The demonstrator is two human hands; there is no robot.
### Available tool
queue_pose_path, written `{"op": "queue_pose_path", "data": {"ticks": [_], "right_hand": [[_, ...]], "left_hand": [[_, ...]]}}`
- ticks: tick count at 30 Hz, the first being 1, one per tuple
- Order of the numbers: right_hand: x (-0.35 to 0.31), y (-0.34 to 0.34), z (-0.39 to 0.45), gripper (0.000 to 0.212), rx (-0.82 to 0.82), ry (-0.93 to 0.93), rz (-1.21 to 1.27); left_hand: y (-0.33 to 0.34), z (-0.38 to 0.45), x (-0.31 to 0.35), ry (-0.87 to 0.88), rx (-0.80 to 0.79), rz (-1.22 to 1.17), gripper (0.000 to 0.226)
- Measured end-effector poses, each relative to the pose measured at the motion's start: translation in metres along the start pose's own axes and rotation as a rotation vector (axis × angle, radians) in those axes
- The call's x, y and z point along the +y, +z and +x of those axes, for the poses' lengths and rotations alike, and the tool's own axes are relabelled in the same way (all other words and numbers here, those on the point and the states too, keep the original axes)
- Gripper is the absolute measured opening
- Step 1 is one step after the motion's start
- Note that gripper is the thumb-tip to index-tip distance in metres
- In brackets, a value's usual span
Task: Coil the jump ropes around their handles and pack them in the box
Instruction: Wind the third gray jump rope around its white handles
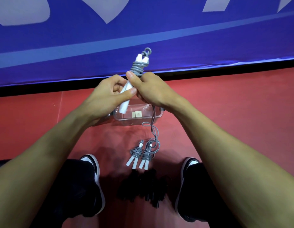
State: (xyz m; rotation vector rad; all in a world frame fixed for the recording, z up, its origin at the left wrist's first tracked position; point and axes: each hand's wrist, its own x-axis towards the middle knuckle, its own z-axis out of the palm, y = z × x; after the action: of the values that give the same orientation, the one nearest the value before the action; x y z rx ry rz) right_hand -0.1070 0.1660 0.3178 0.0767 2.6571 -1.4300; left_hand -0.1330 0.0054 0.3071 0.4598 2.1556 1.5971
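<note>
Left hand [110, 91] pinches white handles [126, 94], held up over clear box [157, 115]. Right hand [149, 89] curls round grey rope [137, 68]. Wind loops tight, side by side, keep tail [153, 129] pulled straight.

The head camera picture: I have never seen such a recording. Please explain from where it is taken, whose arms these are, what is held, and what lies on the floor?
There is no machine here. A person wears a camera on the head, so you look down along their own two arms to the red floor and their shoes.

Both hands hold one jump rope. The left hand grips its white handles; the right hand grips beside the grey coils, and the loose rope end hangs down from it.

On the floor a clear plastic box lies under the hands. Nearer the feet lie two coiled ropes with white handles, and a dark pile, too blurred to identify.
</note>
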Motion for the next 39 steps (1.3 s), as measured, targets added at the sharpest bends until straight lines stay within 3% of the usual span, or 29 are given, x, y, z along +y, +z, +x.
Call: {"op": "queue_pose_path", "data": {"ticks": [6, 11, 21, 28, 31, 34, 35, 38, 39], "right_hand": [[0.005, 0.004, 0.001, 0.067, -0.003, -0.026, -0.084], [0.004, 0.006, 0.003, 0.066, 0.005, -0.029, -0.083], [0.001, 0.004, 0.002, 0.069, -0.051, 0.007, -0.064], [0.0, 0.003, 0.002, 0.058, 0.009, -0.022, -0.096], [0.0, 0.001, 0.0, 0.061, 0.039, -0.011, -0.061], [-0.003, -0.002, -0.002, 0.063, 0.009, 0.02, -0.035], [-0.004, -0.002, -0.003, 0.065, -0.01, 0.031, -0.031], [-0.008, 0.001, -0.004, 0.066, -0.014, 0.038, -0.041], [-0.009, 0.002, -0.004, 0.066, -0.001, 0.03, -0.057]], "left_hand": [[0.0, -0.002, 0.0, -0.05, -0.183, 0.057, 0.029], [-0.003, -0.002, 0.001, -0.044, -0.182, 0.035, 0.019], [-0.003, -0.003, -0.001, 0.022, -0.147, 0.172, 0.02], [0.001, -0.004, 0.003, -0.033, -0.159, 0.059, 0.021], [-0.003, -0.004, 0.006, -0.06, -0.173, -0.014, 0.031], [-0.004, -0.003, 0.004, -0.065, -0.088, 0.03, 0.055], [-0.002, -0.004, 0.004, -0.067, -0.067, 0.046, 0.052], [0.003, -0.005, 0.005, -0.039, -0.028, -0.044, 0.012], [0.004, -0.006, 0.007, -0.042, -0.029, -0.082, 0.012]]}}
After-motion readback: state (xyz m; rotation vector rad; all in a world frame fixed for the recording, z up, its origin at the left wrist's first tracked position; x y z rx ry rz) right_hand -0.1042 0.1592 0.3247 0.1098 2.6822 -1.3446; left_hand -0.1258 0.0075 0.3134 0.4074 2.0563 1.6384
